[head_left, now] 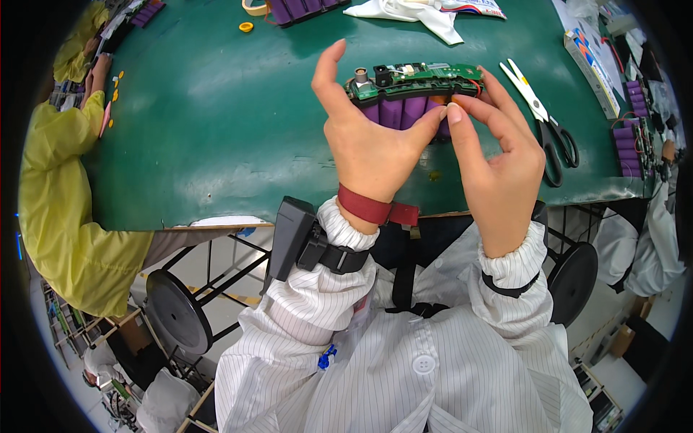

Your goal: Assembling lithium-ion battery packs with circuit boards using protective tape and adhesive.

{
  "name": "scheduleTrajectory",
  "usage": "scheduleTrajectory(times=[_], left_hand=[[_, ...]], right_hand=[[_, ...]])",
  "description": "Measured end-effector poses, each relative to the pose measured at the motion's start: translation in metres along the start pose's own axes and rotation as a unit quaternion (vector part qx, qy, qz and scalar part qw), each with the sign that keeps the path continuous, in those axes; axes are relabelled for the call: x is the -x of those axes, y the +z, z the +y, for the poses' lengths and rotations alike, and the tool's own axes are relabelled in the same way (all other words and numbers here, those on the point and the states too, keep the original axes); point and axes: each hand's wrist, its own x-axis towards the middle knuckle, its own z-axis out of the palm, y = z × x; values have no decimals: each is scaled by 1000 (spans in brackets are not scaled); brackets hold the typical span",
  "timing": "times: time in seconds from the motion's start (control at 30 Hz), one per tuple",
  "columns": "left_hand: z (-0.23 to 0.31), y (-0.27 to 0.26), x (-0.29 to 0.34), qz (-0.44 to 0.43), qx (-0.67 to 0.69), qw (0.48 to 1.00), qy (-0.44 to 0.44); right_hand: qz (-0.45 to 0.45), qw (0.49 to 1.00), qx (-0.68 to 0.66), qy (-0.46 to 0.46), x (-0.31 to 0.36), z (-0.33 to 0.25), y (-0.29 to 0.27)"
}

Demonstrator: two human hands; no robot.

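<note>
A battery pack of purple cells (413, 112) is held above the table, with a green circuit board (433, 73) along its top. My left hand (372, 155) grips its left part, thumb against the front and index finger stretched up past the board; the other fingers are hidden behind it. My right hand (504, 155) closes around the right end. Its thumb and index finger pinch together at the front below the board, by a small orange piece (438, 99) and a red wire. What exactly lies between those fingertips is too small to make out.
White-bladed scissors (546, 123) lie right of my hands on the green table (216, 144). Further right are a long box (592, 72) and other purple packs (629, 151). A white plastic bag (426, 16) lies at the back. A person in a yellow smock (61, 195) works at left.
</note>
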Motion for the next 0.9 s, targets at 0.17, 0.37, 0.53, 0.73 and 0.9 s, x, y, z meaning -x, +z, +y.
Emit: scheduleTrajectory(times=[0.17,0.37,0.53,0.73,0.9], left_hand=[[-2,-2,-1,6,-38,998,52],[-2,-2,0,3,-26,999,43],[-2,-1,0,4,-62,997,52],[-2,1,0,-11,16,1000,1],[-8,2,1,-18,22,999,18]], right_hand=[[-10,1000,-2,8,1,-3,-4],[-9,1000,-4,24,4,-4,-6],[2,999,27,27,0,1,-19],[22,999,40,-3,-1,14,-17],[21,999,46,2,1,16,-12]])
